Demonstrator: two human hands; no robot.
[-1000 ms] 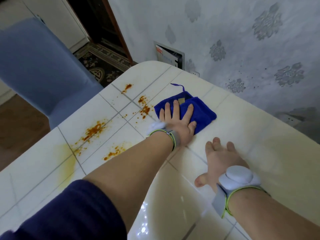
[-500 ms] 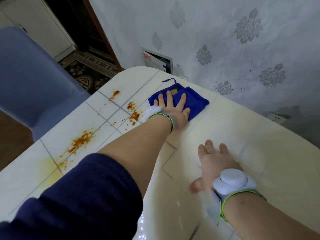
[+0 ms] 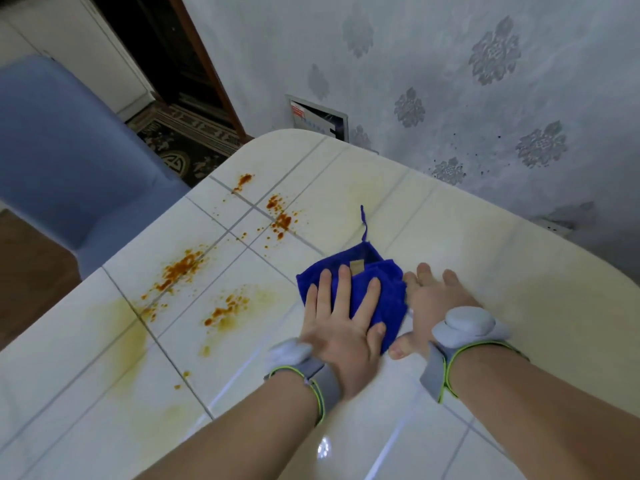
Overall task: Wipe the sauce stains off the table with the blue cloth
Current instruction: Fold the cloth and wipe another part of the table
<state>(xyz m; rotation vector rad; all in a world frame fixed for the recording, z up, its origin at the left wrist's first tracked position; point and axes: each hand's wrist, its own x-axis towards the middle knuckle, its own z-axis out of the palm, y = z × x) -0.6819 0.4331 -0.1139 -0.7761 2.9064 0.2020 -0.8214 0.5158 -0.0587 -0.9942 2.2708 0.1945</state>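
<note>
Both hands flat: left hand (image 3: 341, 320) fingers spread on blue cloth (image 3: 388, 289); right hand (image 3: 434, 303) on table (image 3: 502, 258).

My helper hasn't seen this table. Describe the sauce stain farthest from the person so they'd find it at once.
On the white tiled table, look toward its far rounded corner nearest the blue chair. The farthest sauce stain is a short orange streak on a grey grout line, smaller and more compact than the wide speckled splatters nearer the blue cloth.
</note>
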